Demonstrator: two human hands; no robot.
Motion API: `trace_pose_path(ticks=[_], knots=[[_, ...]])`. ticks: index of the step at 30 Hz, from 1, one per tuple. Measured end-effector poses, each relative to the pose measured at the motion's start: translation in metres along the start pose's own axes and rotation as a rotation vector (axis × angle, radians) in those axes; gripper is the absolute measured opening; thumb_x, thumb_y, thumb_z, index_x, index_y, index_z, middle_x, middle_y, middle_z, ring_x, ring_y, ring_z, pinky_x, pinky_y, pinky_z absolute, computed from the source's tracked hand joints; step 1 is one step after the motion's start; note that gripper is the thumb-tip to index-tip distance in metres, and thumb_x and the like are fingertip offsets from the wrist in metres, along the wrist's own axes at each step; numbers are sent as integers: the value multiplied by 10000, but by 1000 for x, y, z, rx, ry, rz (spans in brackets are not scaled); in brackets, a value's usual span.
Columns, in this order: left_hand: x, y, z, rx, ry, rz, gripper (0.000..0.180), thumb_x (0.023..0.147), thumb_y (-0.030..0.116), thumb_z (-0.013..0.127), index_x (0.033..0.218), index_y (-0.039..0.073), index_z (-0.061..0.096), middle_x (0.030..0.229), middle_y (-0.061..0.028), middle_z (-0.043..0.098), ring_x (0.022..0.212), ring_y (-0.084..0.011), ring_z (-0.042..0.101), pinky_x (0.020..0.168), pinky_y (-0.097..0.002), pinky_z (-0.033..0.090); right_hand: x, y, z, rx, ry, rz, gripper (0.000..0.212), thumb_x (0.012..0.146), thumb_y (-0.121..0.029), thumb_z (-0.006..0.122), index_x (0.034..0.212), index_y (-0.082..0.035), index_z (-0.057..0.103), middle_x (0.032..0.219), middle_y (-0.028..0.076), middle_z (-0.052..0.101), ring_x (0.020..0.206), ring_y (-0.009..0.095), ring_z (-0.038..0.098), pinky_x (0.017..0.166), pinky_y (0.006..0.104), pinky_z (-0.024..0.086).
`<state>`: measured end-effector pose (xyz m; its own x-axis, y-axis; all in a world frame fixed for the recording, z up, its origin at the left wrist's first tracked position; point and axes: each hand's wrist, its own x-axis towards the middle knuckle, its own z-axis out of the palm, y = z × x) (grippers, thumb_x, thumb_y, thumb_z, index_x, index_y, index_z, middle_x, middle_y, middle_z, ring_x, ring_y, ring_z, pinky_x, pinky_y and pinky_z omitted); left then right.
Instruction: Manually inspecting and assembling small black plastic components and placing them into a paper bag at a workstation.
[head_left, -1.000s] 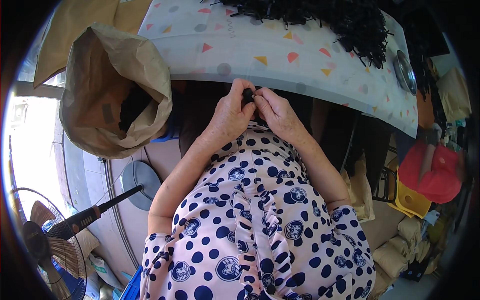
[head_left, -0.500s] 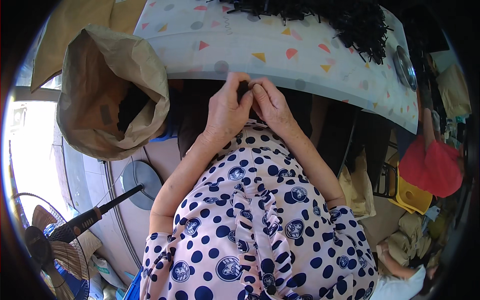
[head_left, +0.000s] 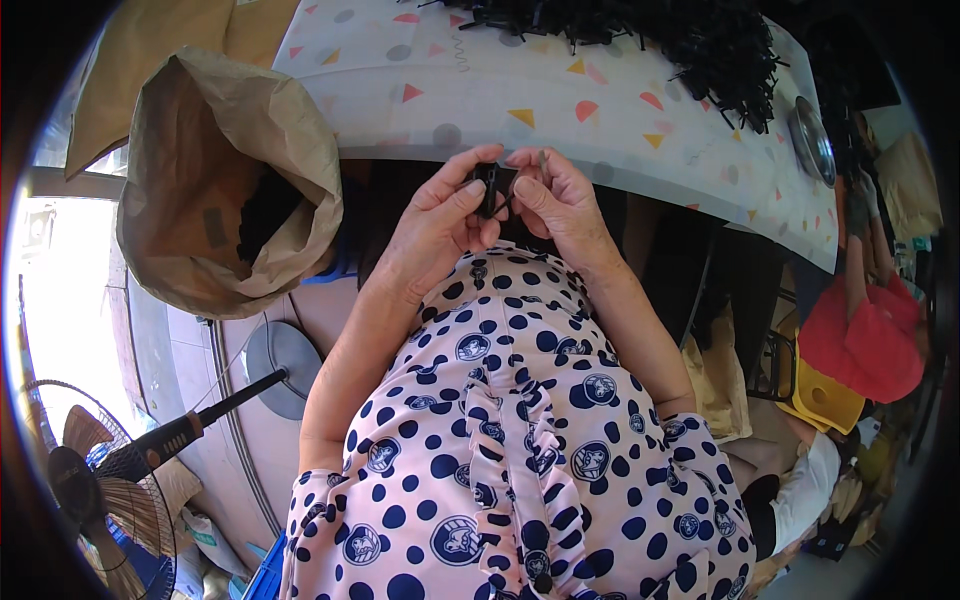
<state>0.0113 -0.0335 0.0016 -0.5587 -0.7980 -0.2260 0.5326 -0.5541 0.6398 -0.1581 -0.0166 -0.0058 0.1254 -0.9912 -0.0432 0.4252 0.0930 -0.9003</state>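
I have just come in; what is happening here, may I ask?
A person holds a small black piece in the left hand by the near edge of the table; the right hand is close beside it, contact unclear. A heap of black pieces lies farther back on the table. An open paper bag at left has something black inside.

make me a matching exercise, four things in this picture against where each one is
1. brown paper sack
2. shiny round metal dish
3. dark wire-caged standing fan
4. small black piece

A. lower left of the picture
B. in the left hand's fingers
C. at the white patterned table's right end
D. upper left, mouth open

Pairs: 1-D, 2-C, 3-A, 4-B
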Motion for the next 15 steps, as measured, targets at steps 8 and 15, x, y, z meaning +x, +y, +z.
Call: trace_pose_path(ticks=[8, 15], knots=[[-3, -1, -1, 70, -222, -68, 395, 957, 100, 491, 1346, 63, 437, 888, -66, 580, 672, -109, 569, 590, -191, 467, -3, -12, -13, -121, -170, 233, 240, 934, -220, 587, 1103, -50, 582, 762, 1, 588, 541, 9, 420, 449, 148, 280], [-11, -12, 8, 770, -41, 173, 428, 912, -38, 469, 1330, 49, 437, 1006, -66, 587, 803, -111, 617, 715, -226, 505, -4, -1, -5, -463, -96, -13, 207, 940, -172, 578, 1084, -23, 592, 860, -22, 586, 758, 25, 510, 637, 173, 419]])
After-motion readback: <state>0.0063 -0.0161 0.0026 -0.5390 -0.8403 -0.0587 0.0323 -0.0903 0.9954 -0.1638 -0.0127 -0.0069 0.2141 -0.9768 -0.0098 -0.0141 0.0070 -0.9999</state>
